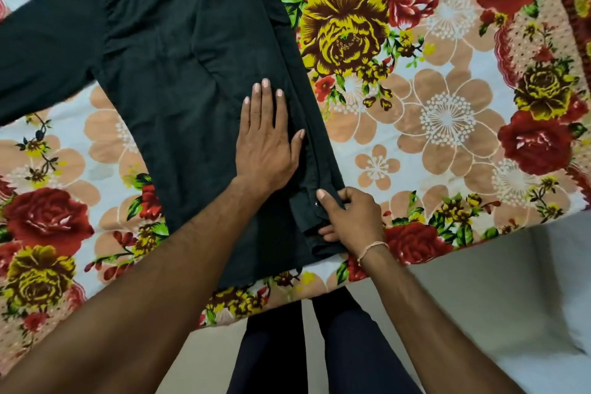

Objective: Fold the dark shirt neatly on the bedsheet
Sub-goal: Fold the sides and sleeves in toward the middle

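Closest to you, your legs in dark trousers [323,345] stand on pale floor [479,313] right at the near edge of the bed, where the floral bedsheet [447,125] drops over the side.

Just past that edge your right hand [350,219] is curled shut on the dark shirt [179,80], thumb on top and fingers tucked beneath, pinching a cuffed end of fabric at the shirt's near right corner. A thin thread band [372,248] sits on that wrist. A small pale button or snap shows beside your thumb.

A little farther in, your left hand [267,141] lies flat and fully open on the shirt, fingers together and pointing away from you, thumb spread toward the right edge. It grips nothing; it only presses the cloth down. Your left forearm crosses the shirt's hem.

The shirt lies spread on the bedsheet, running diagonally from the near edge toward the far left. Its right side is a long straight folded edge with a narrow strip doubled along it. One sleeve [41,51] stretches out to the far left, reaching the frame's border.

To the right of the shirt the bedsheet is open all the way to its patterned border. On the left, bare sheet shows between the sleeve and the near edge.
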